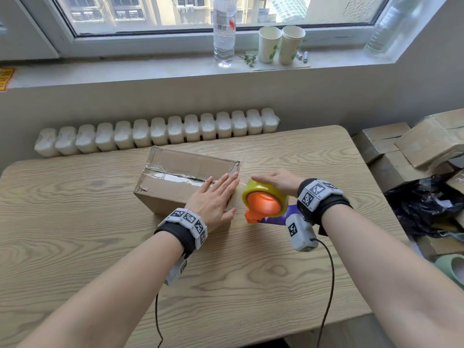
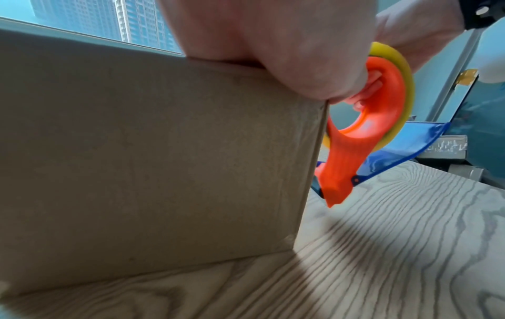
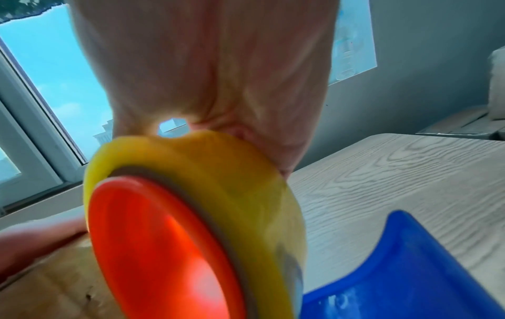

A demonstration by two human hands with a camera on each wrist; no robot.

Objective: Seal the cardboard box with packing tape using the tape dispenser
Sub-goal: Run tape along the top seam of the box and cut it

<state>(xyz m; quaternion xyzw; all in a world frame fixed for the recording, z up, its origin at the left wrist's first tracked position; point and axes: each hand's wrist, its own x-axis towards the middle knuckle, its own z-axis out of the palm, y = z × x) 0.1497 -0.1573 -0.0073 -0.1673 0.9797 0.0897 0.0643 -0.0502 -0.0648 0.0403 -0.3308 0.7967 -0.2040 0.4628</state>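
Note:
A brown cardboard box (image 1: 175,177) lies on the wooden table (image 1: 75,222), its top seam covered by shiny clear tape. My left hand (image 1: 216,194) presses flat on the box's right end, fingers straight. In the left wrist view the box (image 2: 150,161) fills the frame with my left hand (image 2: 273,43) on its top edge. My right hand (image 1: 276,182) grips the tape dispenser (image 1: 263,202) from above, just off the box's right end. The dispenser (image 3: 191,226) has an orange hub, a yellowish tape roll and a blue handle (image 3: 410,269). Its orange nose (image 2: 339,172) hangs beside the box corner.
A white radiator (image 1: 160,131) runs behind the table. On the windowsill stand a water bottle (image 1: 224,31) and two paper cups (image 1: 281,43). Stacked cardboard boxes (image 1: 414,144) and a black bag (image 1: 421,204) crowd the right side. Wrist camera cables (image 1: 326,285) trail over the table's front edge.

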